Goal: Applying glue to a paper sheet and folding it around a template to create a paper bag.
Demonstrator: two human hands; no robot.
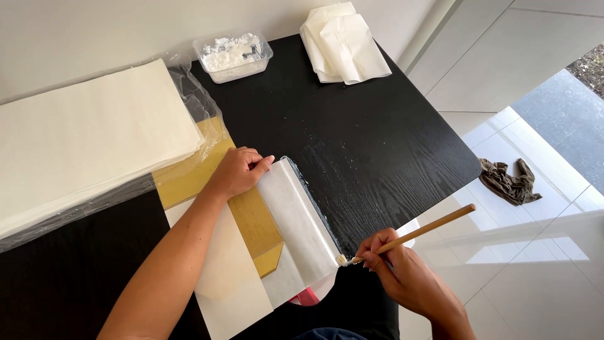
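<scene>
Near the black desk (377, 145) front edge: left hand (236, 171) flat on a white paper strip (296, 220) over gold paper (251, 217), fingers together, pressing; right hand (396, 264) with fingers clamped on a wooden brush (415, 235), bristles at the strip's lower corner. Further back: paper stack (88, 132) in clear plastic, paste tub (233, 56), folded sheets (343, 44), and a brown rag (508, 181) on the floor. Pink object under the sheets mostly hidden, hard to make out; stack cut off at left.

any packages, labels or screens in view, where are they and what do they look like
No labels, signs or screens show.
Plastic tub: table's far edge, clear, rectangular, holding white paste.
Plastic wrap: far left, clear and crinkled, under the cream paper stack.
</scene>
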